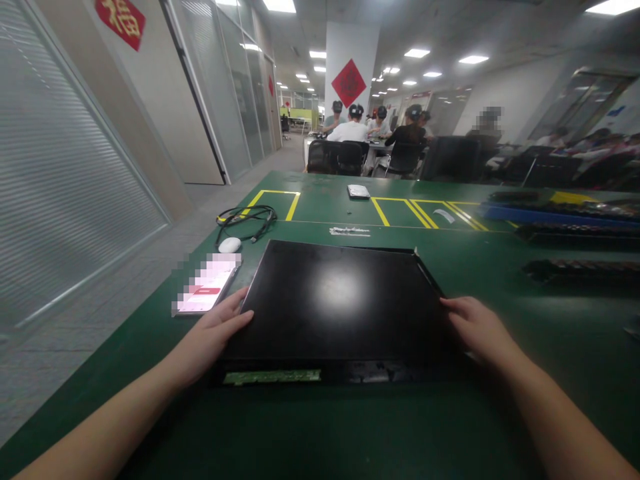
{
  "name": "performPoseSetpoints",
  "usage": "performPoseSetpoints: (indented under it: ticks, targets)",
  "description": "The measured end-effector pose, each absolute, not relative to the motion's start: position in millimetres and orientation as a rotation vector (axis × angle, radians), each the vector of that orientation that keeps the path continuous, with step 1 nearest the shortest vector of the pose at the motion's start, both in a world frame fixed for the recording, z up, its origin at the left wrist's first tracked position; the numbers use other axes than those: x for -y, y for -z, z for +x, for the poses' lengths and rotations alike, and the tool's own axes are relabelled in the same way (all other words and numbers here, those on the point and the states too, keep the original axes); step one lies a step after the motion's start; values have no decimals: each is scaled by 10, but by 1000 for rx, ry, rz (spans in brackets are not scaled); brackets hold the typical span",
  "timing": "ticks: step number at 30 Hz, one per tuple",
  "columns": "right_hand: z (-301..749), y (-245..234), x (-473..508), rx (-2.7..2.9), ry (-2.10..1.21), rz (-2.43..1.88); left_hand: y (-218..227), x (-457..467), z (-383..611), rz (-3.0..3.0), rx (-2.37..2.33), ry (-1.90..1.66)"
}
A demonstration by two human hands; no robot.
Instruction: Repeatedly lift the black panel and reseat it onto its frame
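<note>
A black LCD screen panel [300, 313] lies in front of me, a bright round reflection on its surface. Along its near edge shows a narrow green circuit board [273, 377]. A black frame or cover [431, 273] sticks out from under the panel at the far right corner. My left hand [213, 337] is closed on the panel's left edge, thumb on top and fingers at the side. At the right edge, my right hand [477, 327] pinches the side, its lower fingers partly hidden. Whether the panel rests fully on the cover I cannot tell.
On the green table [165, 373] a lit phone [207, 287], a white mouse [230, 245] and a coiled black cable [245, 220] sit left. A hard drive [358, 192] is farther back. Blurred circuit boards [585, 270] and a blue tray [540, 213] occupy the right. Several people sit beyond.
</note>
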State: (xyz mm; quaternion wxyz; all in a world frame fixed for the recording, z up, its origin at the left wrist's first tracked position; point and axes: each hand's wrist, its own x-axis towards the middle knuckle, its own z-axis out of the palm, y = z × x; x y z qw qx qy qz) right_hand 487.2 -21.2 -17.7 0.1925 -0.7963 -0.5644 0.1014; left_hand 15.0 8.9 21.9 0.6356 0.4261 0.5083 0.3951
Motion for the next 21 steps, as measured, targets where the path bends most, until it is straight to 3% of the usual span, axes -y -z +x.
performPoseSetpoints:
  ticks: [21]
  targets:
    - [4903,214,196,1576,-275,-2202,-154,-60,141,961,-1207,-1024]
